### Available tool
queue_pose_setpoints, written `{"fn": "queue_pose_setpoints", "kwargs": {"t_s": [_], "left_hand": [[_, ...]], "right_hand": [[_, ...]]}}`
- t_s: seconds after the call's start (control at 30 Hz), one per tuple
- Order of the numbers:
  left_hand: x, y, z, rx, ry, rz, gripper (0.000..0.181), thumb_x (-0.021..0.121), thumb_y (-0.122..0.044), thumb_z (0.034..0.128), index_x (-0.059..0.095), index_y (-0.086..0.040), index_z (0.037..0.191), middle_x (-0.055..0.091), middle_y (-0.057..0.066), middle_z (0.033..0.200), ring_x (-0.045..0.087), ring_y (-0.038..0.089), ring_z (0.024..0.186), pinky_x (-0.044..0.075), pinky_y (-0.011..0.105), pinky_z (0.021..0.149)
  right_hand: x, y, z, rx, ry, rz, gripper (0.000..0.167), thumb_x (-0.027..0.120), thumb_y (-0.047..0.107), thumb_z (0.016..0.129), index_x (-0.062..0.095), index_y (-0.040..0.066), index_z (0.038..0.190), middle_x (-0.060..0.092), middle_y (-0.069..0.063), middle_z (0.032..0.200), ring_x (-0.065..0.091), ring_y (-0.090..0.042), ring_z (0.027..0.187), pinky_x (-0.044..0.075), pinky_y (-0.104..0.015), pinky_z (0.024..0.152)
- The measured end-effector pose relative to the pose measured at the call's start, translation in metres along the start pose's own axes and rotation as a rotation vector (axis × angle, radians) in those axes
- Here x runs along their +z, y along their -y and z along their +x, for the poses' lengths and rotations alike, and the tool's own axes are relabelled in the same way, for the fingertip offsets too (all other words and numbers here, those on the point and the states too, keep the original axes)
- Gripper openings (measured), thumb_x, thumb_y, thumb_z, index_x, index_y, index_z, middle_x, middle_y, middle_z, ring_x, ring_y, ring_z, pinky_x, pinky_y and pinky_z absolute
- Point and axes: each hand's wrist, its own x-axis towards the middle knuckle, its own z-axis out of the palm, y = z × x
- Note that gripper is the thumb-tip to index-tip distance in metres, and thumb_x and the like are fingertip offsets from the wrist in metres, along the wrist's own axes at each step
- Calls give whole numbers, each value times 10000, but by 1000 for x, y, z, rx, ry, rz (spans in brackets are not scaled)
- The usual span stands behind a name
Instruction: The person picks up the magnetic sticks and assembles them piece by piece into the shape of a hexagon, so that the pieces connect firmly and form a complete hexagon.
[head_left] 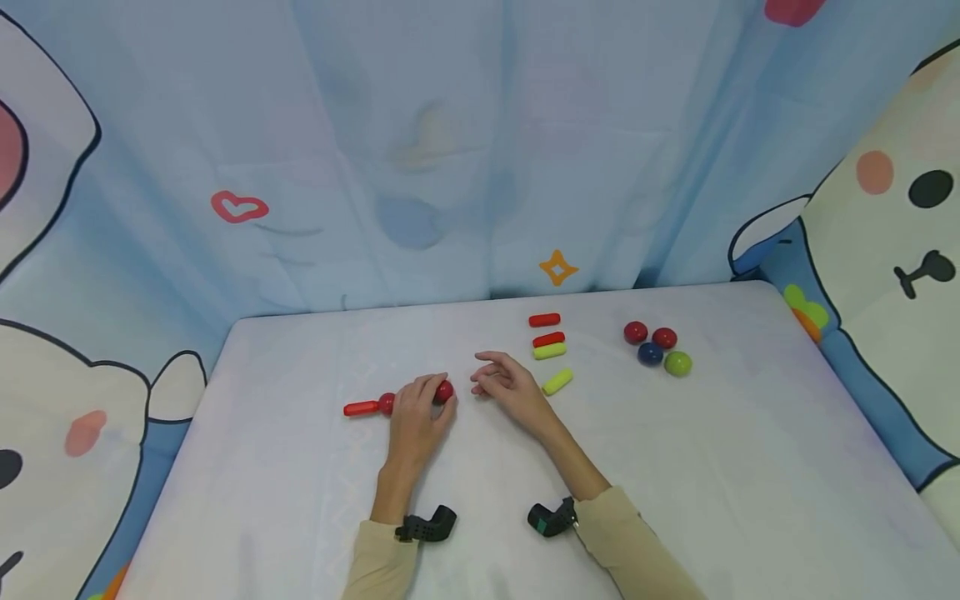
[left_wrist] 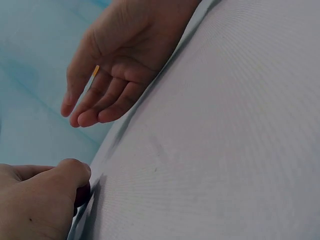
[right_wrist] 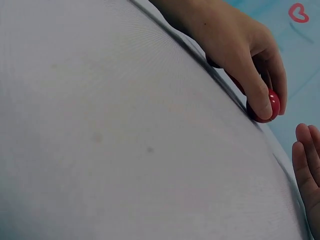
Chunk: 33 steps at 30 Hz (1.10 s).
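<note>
in the head view, the left hand lies over a line of pieces on the white tabletop, its thumb and fingertips pinching a red ball at the line's right end. a second red ball shows just left of that hand, and a red stick touches it, pointing away to the left; what joins the two balls is hidden under the hand. the right hand hovers to the right of the pinched ball, near but apart, its fingers loosely bent. a yellow-green stick lies just beyond the right hand, on its right side. farther back lie a pair of sticks side by side, one red and one yellow-green, with another red one behind them. well to the right sits a cluster of four balls: two red, one blue and one green.

in the left wrist view, the left hand fills the lower left corner, the ball dark and partly covered under its fingertips; the right hand hangs above, thumb apart from the relaxed fingers.

in the right wrist view, the ball shows between the left thumb and a finger, close to the tabletop; the right hand's fingertips enter at the right edge, apart from it.
</note>
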Motion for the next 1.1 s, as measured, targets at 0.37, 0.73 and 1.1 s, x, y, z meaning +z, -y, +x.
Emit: {"fn": "queue_pose_setpoints", "kwargs": {"t_s": [0.37,0.73,1.1], "left_hand": [[1,0,-2,-7,6,-11,386,720,-262,868,636,-152,1228,671,47,1177,625,239,1086,493,446,985],[2,0,-3,1,11,-5,367,700,-247,884,640,-137,1229,675,56,1164,627,237,1079,490,427,981],[0,1,0,27,-17,-7,366,715,-222,868,644,-126,1213,678,62,1148,636,246,1050,501,433,948]], "right_hand": [[-6,-2,10,-6,1,27,388,579,200,975,504,116,1347,665,-154,1074,709,-104,888,555,-184,831],[-23,12,13,-64,21,80,419,562,151,980,470,24,1369,632,-242,1107,703,-62,876,557,-193,837],[-52,18,15,-72,-53,89,435,566,153,978,455,15,1375,615,-271,1146,698,-56,871,559,-201,842]]}}
